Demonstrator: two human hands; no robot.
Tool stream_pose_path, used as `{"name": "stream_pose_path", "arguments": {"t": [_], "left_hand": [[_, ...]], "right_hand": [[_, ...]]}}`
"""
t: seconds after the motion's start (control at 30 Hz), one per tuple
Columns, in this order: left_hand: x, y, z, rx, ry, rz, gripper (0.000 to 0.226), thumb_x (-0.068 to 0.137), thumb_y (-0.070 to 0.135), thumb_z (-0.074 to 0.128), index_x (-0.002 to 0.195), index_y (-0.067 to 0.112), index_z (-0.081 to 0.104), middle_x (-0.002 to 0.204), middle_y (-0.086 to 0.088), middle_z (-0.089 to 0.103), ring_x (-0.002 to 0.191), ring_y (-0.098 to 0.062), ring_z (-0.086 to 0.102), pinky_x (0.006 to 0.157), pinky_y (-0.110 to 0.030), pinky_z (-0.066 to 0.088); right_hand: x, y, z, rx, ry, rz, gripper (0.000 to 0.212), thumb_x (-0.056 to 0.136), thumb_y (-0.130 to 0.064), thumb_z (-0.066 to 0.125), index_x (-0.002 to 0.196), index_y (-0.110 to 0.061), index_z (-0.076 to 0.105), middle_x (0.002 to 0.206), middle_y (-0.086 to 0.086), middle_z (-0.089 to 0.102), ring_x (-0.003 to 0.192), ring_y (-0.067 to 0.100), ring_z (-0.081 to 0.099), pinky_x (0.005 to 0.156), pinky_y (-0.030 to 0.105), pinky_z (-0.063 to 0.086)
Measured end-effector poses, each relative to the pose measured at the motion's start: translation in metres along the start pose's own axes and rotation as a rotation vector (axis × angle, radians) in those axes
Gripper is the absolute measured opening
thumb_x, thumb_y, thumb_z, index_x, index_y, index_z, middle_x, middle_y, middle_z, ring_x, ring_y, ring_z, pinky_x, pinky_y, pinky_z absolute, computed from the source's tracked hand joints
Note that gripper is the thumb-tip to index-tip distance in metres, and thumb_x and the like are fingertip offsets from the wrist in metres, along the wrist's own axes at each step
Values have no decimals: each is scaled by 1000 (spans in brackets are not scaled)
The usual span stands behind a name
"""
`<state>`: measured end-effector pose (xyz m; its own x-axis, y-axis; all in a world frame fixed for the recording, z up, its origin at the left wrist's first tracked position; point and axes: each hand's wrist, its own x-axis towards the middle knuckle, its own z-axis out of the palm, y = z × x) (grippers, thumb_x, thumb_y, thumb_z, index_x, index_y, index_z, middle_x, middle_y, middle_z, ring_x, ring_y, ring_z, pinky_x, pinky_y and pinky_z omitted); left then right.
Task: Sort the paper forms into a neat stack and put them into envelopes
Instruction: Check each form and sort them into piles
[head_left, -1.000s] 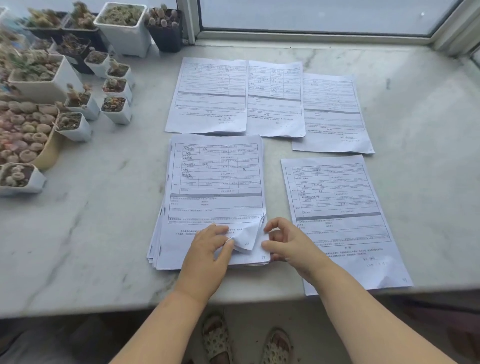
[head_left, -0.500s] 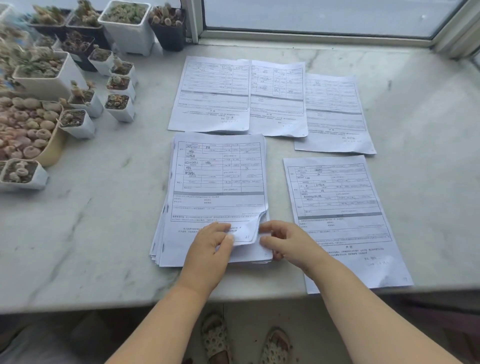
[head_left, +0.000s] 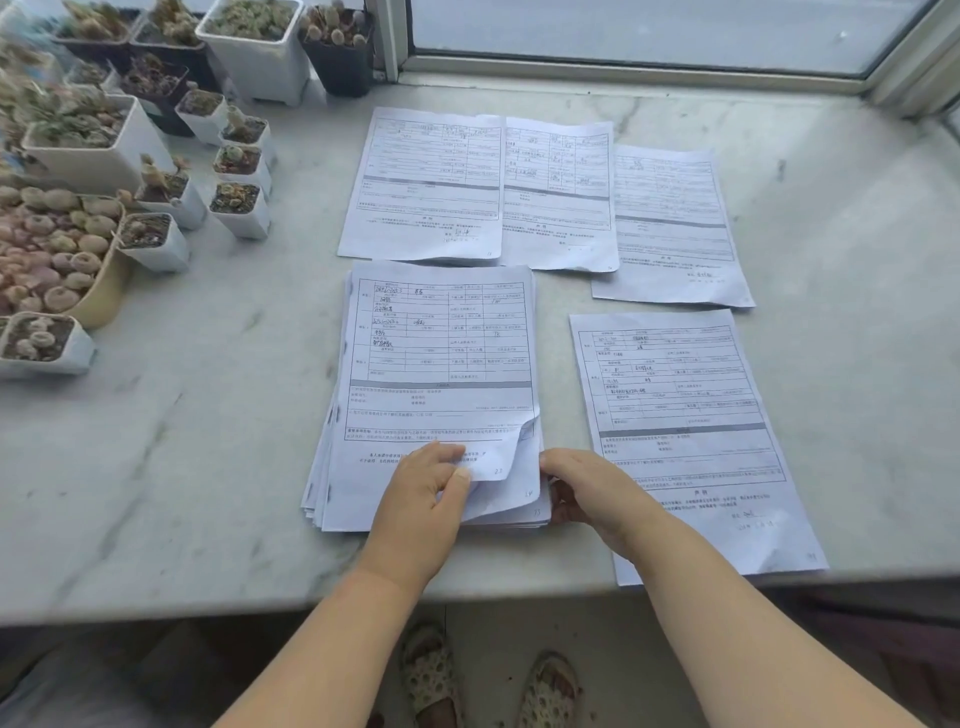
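Stack of forms lies on the marble sill, near its front edge, edges fanned slightly at the left side. Top sheet's lower right corner is curled up and back.

Left hand rests on the stack at its 6 o'clock end; thumb and forefinger pinch the curled corner, other fingers lie flat on the paper. Narrow grip, holding only that corner.

Right hand sits at the stack's 4 o'clock corner, fingers bent and touching the right edge of the lower sheets; whether it grips them or only steadies them, cannot tell.

Single form lies flat at 3 o'clock from the stack, just beside it, its near corner past the sill's edge; the right wrist crosses over it. Three more forms lie in an overlapping row at 12 o'clock.

Potted succulents crowd the sill at 10 o'clock. Window frame runs along the back.
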<state>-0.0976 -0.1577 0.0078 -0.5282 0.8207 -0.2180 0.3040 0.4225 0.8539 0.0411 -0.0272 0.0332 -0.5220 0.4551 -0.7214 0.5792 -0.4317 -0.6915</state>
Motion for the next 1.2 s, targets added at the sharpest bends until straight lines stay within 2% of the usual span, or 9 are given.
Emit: {"name": "stream_pose_path", "arguments": {"t": [0.2, 0.37, 0.5, 0.63, 0.73, 0.83, 0.9, 1.0, 1.2], "left_hand": [[-2, -7, 0, 33, -42, 26, 36, 87, 40, 48, 88, 17, 76, 115, 23, 52, 122, -2, 38, 92, 5, 15], [-5, -13, -5, 35, -131, 63, 13, 90, 23, 64, 85, 29, 75, 126, 21, 47, 129, 3, 28, 99, 2, 9], [-9, -10, -15, -17, -155, 103, 13, 86, 32, 59, 88, 42, 66, 128, 27, 42, 128, 11, 31, 105, -5, 18], [-8, 0, -43, -11, -24, 205, 25, 85, 43, 47, 103, 41, 64, 129, 21, 49, 126, 4, 40, 101, -3, 23], [11, 15, -72, 4, 109, 251, 24, 86, 41, 48, 104, 41, 64, 125, 20, 54, 123, 2, 45, 100, -6, 28], [39, 35, -92, 51, 229, 309, 26, 88, 39, 46, 106, 32, 62, 122, 16, 55, 119, 4, 47, 100, -7, 30], [61, 49, -98, 51, 297, 331, 28, 88, 38, 45, 107, 27, 63, 120, 15, 55, 117, 6, 47, 100, -7, 31], [96, 67, -96, 63, 318, 326, 31, 87, 37, 46, 111, 24, 61, 117, 17, 54, 114, 12, 45, 98, -3, 30], [191, 76, -58, 311, 158, 129, 51, 89, 24, 63, 136, 16, 44, 134, 6, 45, 127, -6, 39, 99, -7, 23]], "right_hand": [[0, 5, -4, -59, -68, -23, 28, 93, 0, 51, 112, -10, 70, 94, 9, 71, 72, 14, 58, 65, 21, 48], [2, -10, -4, 71, 51, 182, 50, 95, -49, 49, 98, -5, 72, 75, 3, 61, 62, 19, 53, 65, 31, 50], [3, -20, 15, -514, 337, 150, 33, 83, -28, 65, 58, -20, 46, 61, -5, 44, 57, 18, 41, 56, 26, 31], [-13, -21, 32, -1107, 594, -346, 28, 85, -16, 59, 66, -18, 39, 73, -5, 40, 59, 24, 45, 46, 27, 21], [-19, -49, 18, -807, 524, -320, 25, 95, -20, 49, 71, -16, 44, 63, -4, 47, 60, 19, 44, 53, 28, 30], [-18, -78, -15, -223, 488, -204, 22, 93, -13, 56, 72, -9, 63, 59, -1, 54, 50, 10, 50, 47, 13, 37], [-13, -92, -44, 224, 448, -92, 16, 93, -9, 59, 79, -7, 65, 68, 2, 60, 54, 12, 55, 48, 17, 47], [2, -109, -95, 696, 572, -84, 15, 94, -7, 58, 80, -11, 59, 69, 0, 61, 55, 11, 58, 43, 15, 48], [52, -144, -181, 823, 774, -264, 12, 97, -9, 54, 85, -14, 57, 90, 3, 59, 66, 12, 56, 56, 17, 51]]}}
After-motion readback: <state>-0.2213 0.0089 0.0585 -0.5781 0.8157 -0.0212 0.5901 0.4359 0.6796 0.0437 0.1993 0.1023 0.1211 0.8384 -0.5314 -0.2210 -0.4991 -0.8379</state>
